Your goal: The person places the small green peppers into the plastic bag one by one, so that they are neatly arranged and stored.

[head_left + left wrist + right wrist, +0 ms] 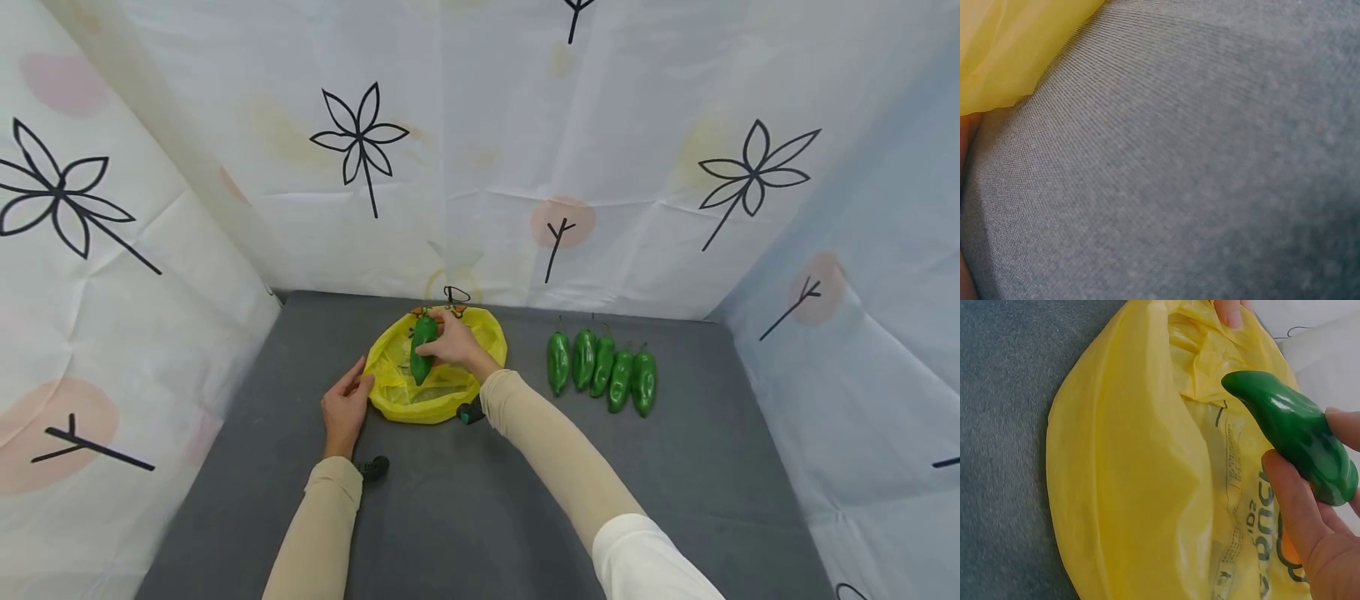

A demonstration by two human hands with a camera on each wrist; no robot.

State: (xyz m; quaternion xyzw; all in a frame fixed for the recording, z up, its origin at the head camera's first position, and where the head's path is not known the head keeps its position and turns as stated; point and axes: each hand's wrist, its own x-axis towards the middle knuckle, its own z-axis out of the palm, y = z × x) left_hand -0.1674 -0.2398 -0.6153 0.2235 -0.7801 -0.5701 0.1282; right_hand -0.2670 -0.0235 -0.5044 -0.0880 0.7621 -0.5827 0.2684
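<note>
A yellow plastic bag [412, 412] lies with its mouth spread wide on the dark grey table. My right hand [455, 340] grips a glossy green chili pepper [1288, 422] between thumb and fingers, above the bag's opening. In the head view the pepper [421, 365] hangs tip down. At the bag's left rim, my left hand [345, 414] pinches the plastic edge; a fingertip [1230, 312] of it shows inside the rim in the right wrist view. Only the bag's edge [1010, 56] and a sliver of hand appear in the left wrist view.
Several green chili peppers [603, 367] lie in a row on the table [525, 483], right of the bag. White cloth walls [487, 167] with plant drawings close off the back and both sides.
</note>
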